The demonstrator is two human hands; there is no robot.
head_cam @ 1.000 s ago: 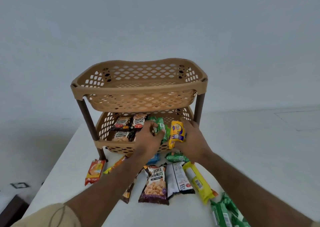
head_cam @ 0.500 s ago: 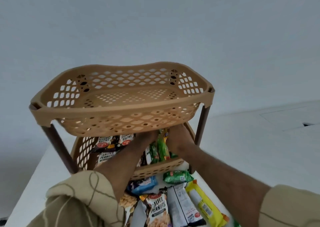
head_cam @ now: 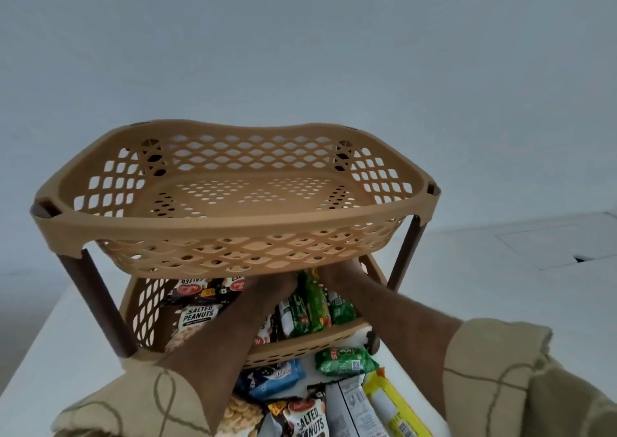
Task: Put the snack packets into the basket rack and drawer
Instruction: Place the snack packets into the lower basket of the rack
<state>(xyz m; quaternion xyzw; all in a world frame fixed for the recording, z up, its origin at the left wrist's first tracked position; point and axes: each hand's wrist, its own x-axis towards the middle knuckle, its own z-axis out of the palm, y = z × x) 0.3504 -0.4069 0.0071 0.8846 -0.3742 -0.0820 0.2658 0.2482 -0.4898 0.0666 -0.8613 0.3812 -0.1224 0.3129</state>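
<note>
Deep under the top tier, both hands reaching into the lower basket (head_cam: 337,331) of the tan rack (head_cam: 233,232). Left hand (head_cam: 272,286) and right hand (head_cam: 344,274) set close together, fingers hidden behind the upper basket's front wall, so cannot tell whether either grip is closed on anything or spread. Between the two hands, green packets (head_cam: 309,306) standing on end in the right half of the lower basket, pressed side by side, touching or very nearly touching both hands. To the left in the same basket, dark peanut packets (head_cam: 197,309) lying flat, partly covered by the left forearm. Above, upper basket bare inside, held on dark brown legs (head_cam: 96,303). Nearer the camera, on the white counter (head_cam: 63,346) just in front of the rack: a green packet (head_cam: 345,360) lying flat, a blue packet (head_cam: 272,378) beside it, another peanut packet (head_cam: 307,420) at the bottom edge, a grey-white packet (head_cam: 350,406) and a yellow packet (head_cam: 394,406) alongside. Beige patterned sleeves (head_cam: 521,386) pushed up on both arms. Plain pale wall behind.
</note>
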